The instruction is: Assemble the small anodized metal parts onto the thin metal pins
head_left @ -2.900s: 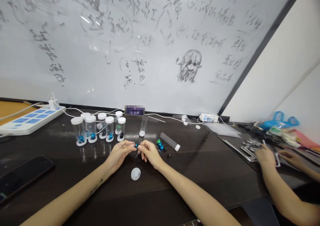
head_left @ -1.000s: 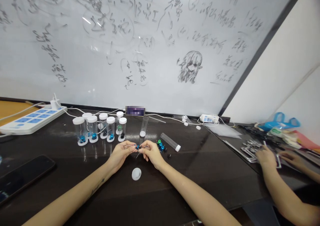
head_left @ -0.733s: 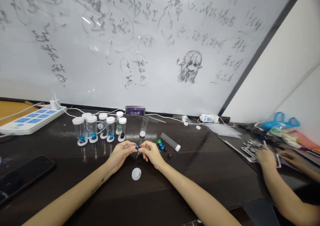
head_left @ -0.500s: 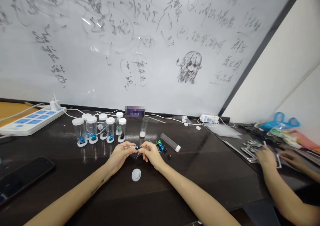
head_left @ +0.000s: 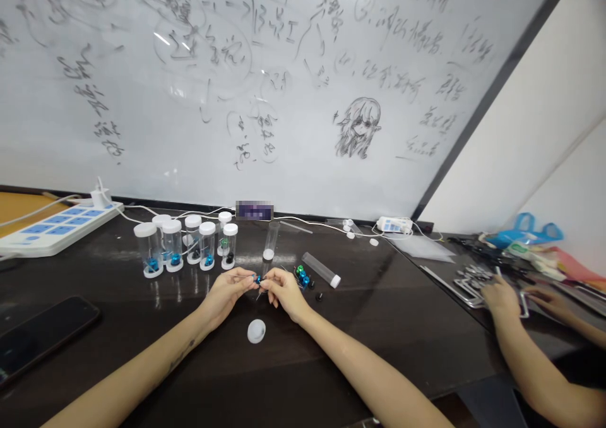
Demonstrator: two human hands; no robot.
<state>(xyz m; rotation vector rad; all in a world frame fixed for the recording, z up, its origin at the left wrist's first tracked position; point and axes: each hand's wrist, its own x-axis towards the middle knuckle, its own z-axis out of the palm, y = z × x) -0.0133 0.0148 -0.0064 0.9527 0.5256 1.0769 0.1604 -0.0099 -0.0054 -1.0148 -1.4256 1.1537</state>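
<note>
Over the dark table, my left hand (head_left: 229, 295) and my right hand (head_left: 285, 291) meet, fingertips pinched from both sides on a small blue motor (head_left: 259, 279) with thin wires. Much of the motor is hidden by the fingers. A white round cap (head_left: 256, 331) lies just in front of my hands. Behind them stands a clear tube (head_left: 271, 240) with a white end at the bottom. To the right of my right hand are several blue and green motors (head_left: 303, 277) in a cluster, and a clear tube (head_left: 320, 269) lies on its side beside them.
Several white-capped tubes (head_left: 172, 243) with motors inside stand at left. A power strip (head_left: 61, 227) and a black phone (head_left: 45, 336) are farther left. At right, another person's hands (head_left: 502, 300) handle metal parts (head_left: 468, 283). A whiteboard (head_left: 293, 182) rises behind.
Almost nothing has changed. Both hands keep the same pinch on the motor, and the whole view has shifted very slightly.
</note>
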